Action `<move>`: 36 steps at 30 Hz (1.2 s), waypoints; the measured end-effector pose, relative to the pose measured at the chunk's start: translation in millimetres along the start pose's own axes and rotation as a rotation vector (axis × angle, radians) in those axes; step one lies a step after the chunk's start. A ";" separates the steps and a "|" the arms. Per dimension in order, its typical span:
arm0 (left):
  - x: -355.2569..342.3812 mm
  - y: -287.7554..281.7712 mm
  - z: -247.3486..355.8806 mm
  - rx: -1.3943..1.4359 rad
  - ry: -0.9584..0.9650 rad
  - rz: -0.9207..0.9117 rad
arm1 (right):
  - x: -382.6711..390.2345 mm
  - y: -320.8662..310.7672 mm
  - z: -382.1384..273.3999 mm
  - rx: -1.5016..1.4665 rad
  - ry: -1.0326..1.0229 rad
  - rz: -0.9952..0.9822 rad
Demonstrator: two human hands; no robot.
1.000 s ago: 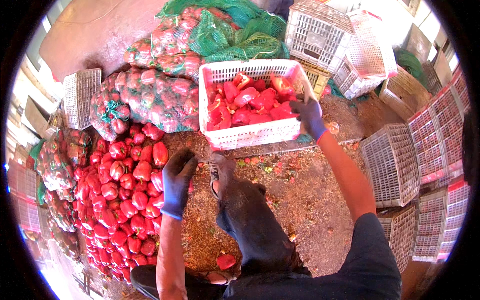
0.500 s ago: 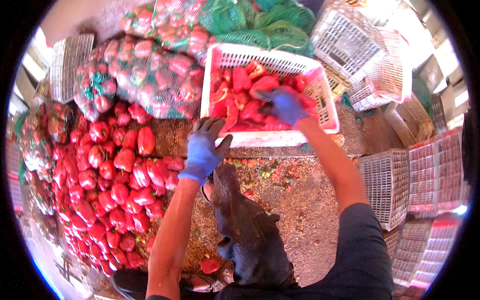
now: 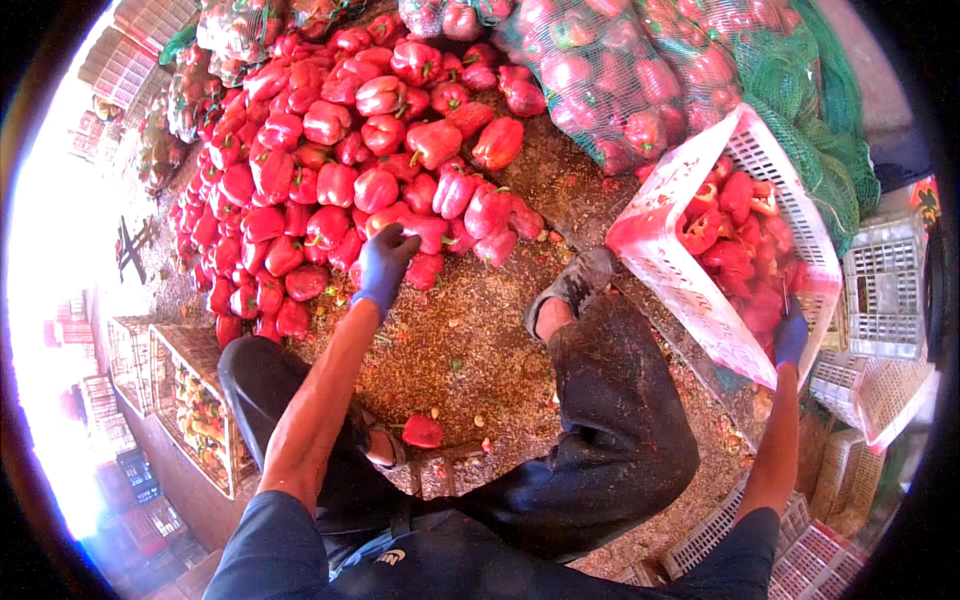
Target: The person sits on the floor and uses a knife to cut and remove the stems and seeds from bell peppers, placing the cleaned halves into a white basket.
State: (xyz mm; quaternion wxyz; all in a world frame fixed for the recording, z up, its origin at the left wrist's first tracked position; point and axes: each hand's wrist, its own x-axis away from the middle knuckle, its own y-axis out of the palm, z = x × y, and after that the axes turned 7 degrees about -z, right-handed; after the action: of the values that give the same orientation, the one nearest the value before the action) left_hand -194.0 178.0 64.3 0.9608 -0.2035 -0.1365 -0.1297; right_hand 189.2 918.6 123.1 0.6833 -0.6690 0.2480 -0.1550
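My left hand [image 3: 383, 266], in a blue glove with dark fingertips, reaches to the near edge of a large heap of whole red bell peppers [image 3: 325, 190]. Its fingers are apart at a red bell pepper [image 3: 427, 232]; I cannot tell whether they press on it. At the right, a white plastic crate [image 3: 655, 240] with a red-stained wall holds cut and opened red peppers [image 3: 735, 250]. Over the crate's right near side is my right hand [image 3: 791, 338], also blue-gloved and closed. A thin dark thing like a knife sticks out of it, mostly hidden against the peppers.
Mesh sacks of peppers [image 3: 600, 75] and green netting [image 3: 800, 110] lie behind the heap and crate. Stacked crates [image 3: 885, 290] stand at the right. A wooden crate [image 3: 205, 400] of cut pieces is at the left. One loose pepper [image 3: 422, 431] lies between my feet.
The view has swung left, toward the heap. My left hand has gone from the crate's near rim to the peppers. My right hand has drawn back from mid-crate to its near right side.
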 end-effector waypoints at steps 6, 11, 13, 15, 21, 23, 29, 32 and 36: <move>-20.7 13.4 -4.0 -0.271 0.130 0.007 | 19.2 -22.5 -21.6 -0.189 0.369 -0.148; -105.1 68.3 18.9 -0.452 0.353 -0.033 | 45.6 -24.6 20.9 -0.181 0.411 -0.239; -127.6 68.3 3.0 -0.467 0.294 -0.045 | 37.8 -15.3 14.2 -0.103 0.350 -0.077; -139.3 62.3 -18.3 -0.401 0.311 -0.025 | 21.8 -10.7 6.3 -0.032 0.277 0.096; -97.9 42.9 20.4 0.084 0.124 -0.204 | 76.5 -25.6 -19.4 -0.543 0.549 0.400; -77.3 19.3 46.6 0.516 0.146 -0.398 | 82.1 -31.1 -31.9 -0.709 0.533 0.476; 21.7 -82.2 162.5 0.455 0.459 -0.590 | 27.4 -122.1 -239.6 -1.338 0.272 0.184; 72.1 -122.8 192.0 0.234 0.734 -0.406 | 23.0 -204.8 -391.5 -1.255 -0.100 -0.064; 121.6 -146.4 200.7 0.441 0.705 -0.314 | 62.8 -274.8 -541.3 -1.286 -0.348 -0.458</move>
State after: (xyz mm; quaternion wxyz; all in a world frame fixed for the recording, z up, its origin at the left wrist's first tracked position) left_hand -167.7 110.7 331.4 0.9377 0.0862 0.1457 -0.3033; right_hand -21.5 415.5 396.9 0.1325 -0.9907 0.0304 -0.0082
